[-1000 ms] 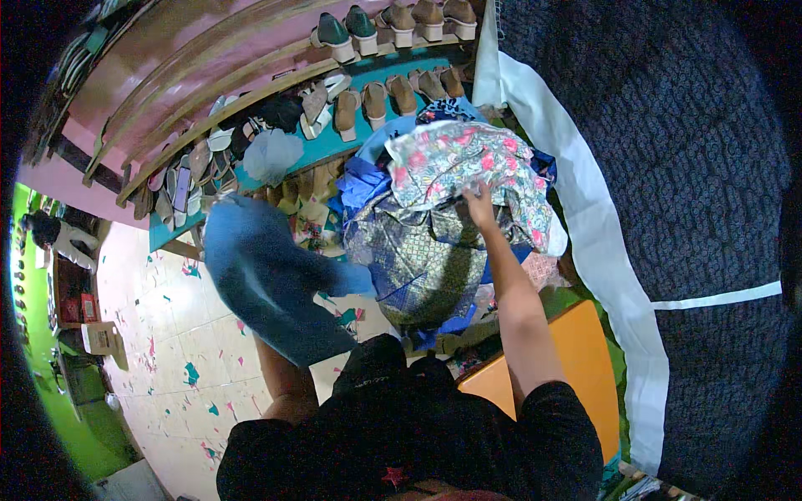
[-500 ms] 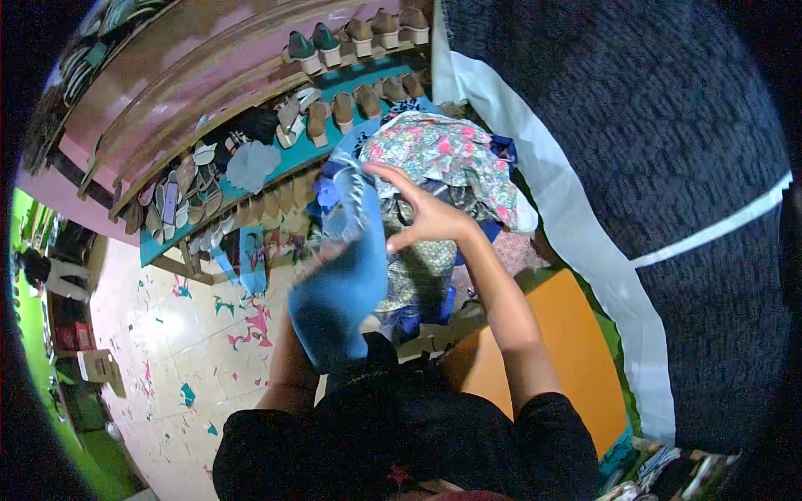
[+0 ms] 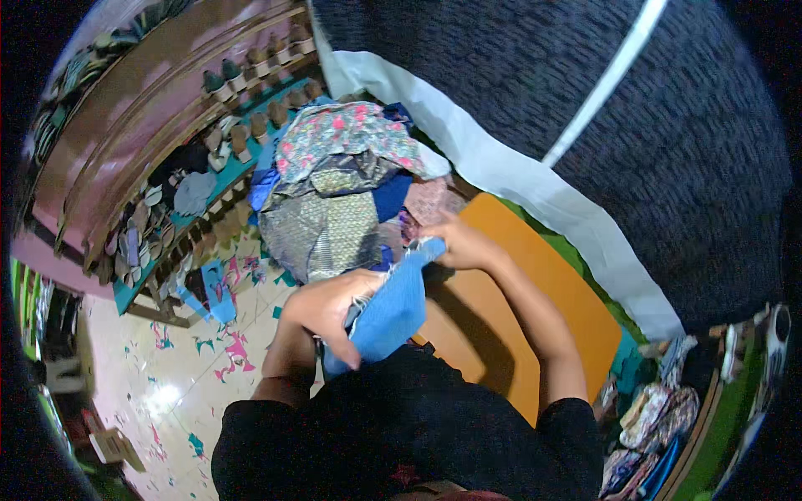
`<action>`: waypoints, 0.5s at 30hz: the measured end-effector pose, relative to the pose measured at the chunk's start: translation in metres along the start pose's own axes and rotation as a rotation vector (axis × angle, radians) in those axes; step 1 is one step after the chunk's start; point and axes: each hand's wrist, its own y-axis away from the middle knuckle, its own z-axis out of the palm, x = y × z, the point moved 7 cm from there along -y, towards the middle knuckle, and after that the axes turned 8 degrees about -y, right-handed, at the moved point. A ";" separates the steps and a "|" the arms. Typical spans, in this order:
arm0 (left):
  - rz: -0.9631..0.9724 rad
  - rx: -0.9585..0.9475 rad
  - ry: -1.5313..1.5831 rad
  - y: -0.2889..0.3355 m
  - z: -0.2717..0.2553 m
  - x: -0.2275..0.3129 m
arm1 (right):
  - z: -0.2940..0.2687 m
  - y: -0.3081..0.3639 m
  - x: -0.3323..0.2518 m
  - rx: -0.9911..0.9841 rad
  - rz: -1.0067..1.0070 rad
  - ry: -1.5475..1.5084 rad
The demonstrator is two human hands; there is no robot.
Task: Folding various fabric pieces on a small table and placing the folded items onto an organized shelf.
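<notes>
A piece of blue denim cloth (image 3: 391, 311) with a frayed whitish edge stretches between my hands, close to my chest. My left hand (image 3: 327, 309) grips its lower left part, with the thumb lying over the fabric. At its upper right end, my right hand (image 3: 462, 244) pinches a corner; some of those fingers are slightly blurred. Just beyond lies a heap of cloth, with a grey and yellowish patterned piece (image 3: 330, 230) in front and a floral piece (image 3: 342, 138) on top.
An orange board or tabletop (image 3: 510, 317) lies under my right arm. Shoes line a teal shelf (image 3: 213, 188) on the left. Fabric scraps (image 3: 236, 355) litter the tiled floor. Dark sheeting with a white border (image 3: 501, 150) hangs at right, and folded cloths (image 3: 660, 409) sit lower right.
My view has turned to the right. The denim cloth has come down and now spans both hands; my right hand, spread open before, has closed on its corner.
</notes>
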 end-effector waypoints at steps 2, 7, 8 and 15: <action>0.024 0.027 -0.092 -0.017 0.011 0.010 | -0.029 0.029 0.008 0.276 -0.103 0.311; -0.060 0.241 -0.505 -0.075 0.002 0.018 | -0.106 0.128 0.027 0.943 0.056 0.270; -0.125 0.271 -0.462 -0.093 -0.006 0.022 | -0.123 0.152 0.025 1.096 0.071 0.255; 0.100 0.872 -1.130 -0.142 -0.005 0.092 | -0.153 0.287 -0.084 1.516 -0.180 1.009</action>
